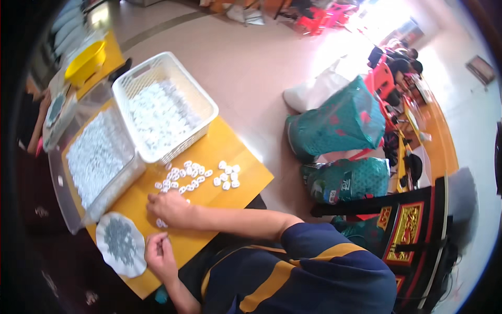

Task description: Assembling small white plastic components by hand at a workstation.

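In the head view, the right hand (168, 208) is low over the tabletop (246, 175), its fingers curled down just beside a few loose white pieces (161, 223); whether they hold one cannot be told. The left hand (159, 256) is beside the scalloped white plate (138, 252) of small grey pieces (119, 240), thumb and fingers nearly together; anything between them is too small to tell. More white pieces lie in a scattered cluster (189, 171) beyond the right hand and a smaller group (228, 170) to its right. Behind stand a clear bin (117, 186) and a white basket (187, 145), both well filled. The step in hand seems to be working small pieces by fingertip; the next move calls for a light, precise pinch.
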`<state>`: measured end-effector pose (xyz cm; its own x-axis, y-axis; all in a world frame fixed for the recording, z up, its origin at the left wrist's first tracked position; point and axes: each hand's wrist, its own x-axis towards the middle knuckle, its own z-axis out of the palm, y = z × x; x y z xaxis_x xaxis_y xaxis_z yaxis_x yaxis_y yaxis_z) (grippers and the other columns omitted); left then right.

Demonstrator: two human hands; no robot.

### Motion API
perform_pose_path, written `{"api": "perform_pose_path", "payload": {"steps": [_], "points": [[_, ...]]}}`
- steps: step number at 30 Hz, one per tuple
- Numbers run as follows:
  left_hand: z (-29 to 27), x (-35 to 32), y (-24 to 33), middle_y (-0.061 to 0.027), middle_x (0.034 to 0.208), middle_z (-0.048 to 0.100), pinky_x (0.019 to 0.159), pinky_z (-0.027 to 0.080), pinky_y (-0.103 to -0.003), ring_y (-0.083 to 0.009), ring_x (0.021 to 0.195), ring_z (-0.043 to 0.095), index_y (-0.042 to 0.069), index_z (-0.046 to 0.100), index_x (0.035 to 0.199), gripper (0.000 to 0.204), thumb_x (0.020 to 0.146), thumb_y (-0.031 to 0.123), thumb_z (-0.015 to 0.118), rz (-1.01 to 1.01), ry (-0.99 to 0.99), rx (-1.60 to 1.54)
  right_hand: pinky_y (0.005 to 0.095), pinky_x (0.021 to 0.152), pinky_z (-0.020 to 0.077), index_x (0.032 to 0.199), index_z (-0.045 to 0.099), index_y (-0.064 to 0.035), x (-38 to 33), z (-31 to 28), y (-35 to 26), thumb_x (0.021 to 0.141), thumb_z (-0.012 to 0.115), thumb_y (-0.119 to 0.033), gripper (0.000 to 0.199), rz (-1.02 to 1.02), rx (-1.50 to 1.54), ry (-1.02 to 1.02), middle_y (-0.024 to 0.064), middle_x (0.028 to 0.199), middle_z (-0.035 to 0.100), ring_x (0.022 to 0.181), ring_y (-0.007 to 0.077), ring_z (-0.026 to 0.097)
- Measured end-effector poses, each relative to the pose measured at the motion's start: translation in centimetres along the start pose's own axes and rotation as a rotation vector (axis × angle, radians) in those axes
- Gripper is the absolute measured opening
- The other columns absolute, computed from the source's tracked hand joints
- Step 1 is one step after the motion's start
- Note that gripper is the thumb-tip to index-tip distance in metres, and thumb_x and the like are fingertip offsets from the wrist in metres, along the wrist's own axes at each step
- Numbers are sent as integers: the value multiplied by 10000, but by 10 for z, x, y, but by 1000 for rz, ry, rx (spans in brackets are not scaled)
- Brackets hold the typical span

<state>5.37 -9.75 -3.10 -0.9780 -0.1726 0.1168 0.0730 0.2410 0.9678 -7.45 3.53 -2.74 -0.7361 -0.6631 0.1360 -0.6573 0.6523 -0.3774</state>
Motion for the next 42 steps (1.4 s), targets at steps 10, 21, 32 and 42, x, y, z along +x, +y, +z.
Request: {"api": "perform_pose_path", "payload": {"steps": [10, 21, 32, 42], "points": [[16, 1, 13, 11, 916, 545, 670, 422, -184, -49, 754, 494, 10, 572, 1069, 141, 947, -16, 637, -61, 150, -25, 460, 601, 512, 901, 603, -64, -47, -33, 10, 796, 706, -126, 160, -59, 394, 279, 133, 861, 608, 750, 361, 657], [56, 6, 23, -24, 872, 603, 652, 466, -201, -55, 724, 570, 0, 545, 1098, 211, 916, -64, 630, -104, -31, -40, 412, 751, 519, 993, 655, -34, -107, -15, 25, 900, 649, -34, 93, 68, 919, 445, 148, 931, 638, 883, 367, 643], [71, 11, 33, -13, 902, 587, 708, 444, -185, -59, 792, 556, 20, 529, 1123, 240, 922, -56, 637, -61, -100, 77, 409, 770, 529, 1003, 635, -28, -119, -23, 33, 893, 648, -83, 123, 153, 977, 417, 159, 945, 659, 897, 358, 659], [57, 8, 26, -18, 941, 589, 768, 481, -219, -71, 855, 575, 23, 552, 1124, 210, 942, -25, 646, -76, -42, 130, 351, 706, 544, 958, 669, -51, -112, -9, 27, 912, 671, -75, 52, 149, 1027, 469, 126, 860, 688, 794, 284, 692]]}}
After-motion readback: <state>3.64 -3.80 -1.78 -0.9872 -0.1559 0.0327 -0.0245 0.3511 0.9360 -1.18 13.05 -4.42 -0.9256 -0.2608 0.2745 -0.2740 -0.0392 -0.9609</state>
